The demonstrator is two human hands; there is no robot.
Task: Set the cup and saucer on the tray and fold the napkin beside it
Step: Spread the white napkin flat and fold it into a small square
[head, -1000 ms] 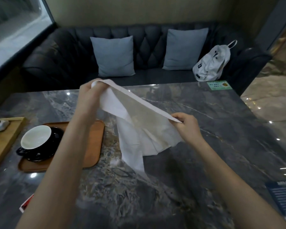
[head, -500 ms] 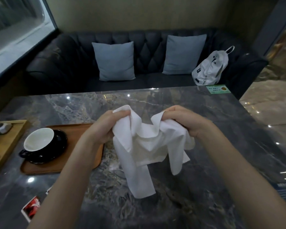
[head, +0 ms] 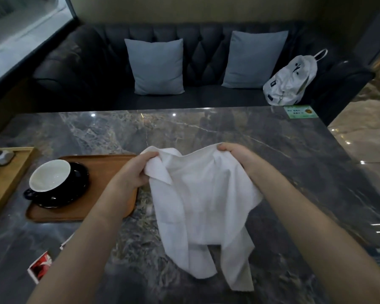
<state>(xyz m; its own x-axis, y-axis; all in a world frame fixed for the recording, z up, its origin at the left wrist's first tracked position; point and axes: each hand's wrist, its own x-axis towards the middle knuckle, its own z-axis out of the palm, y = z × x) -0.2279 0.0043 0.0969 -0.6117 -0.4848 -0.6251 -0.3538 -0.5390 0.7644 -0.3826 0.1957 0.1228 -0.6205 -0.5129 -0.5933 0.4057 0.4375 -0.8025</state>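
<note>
Napkin of limp white cloth (head: 198, 194) now hangs spread between your grips, left hand (head: 136, 172) and right hand (head: 239, 159) pinching its top edge wider apart than a moment ago, ready to fold.

Since 0.5 s ago both hands have pulled apart again: left hand (head: 133, 174) & right hand (head: 239, 157) now grip separate top corners of the napkin (head: 201, 200), top edge sagging between them instead of bunched up. Cloth hangs flatter and wider, w/ two tails dangling low. 1 s ago left was raised high; now both roughly level
</note>
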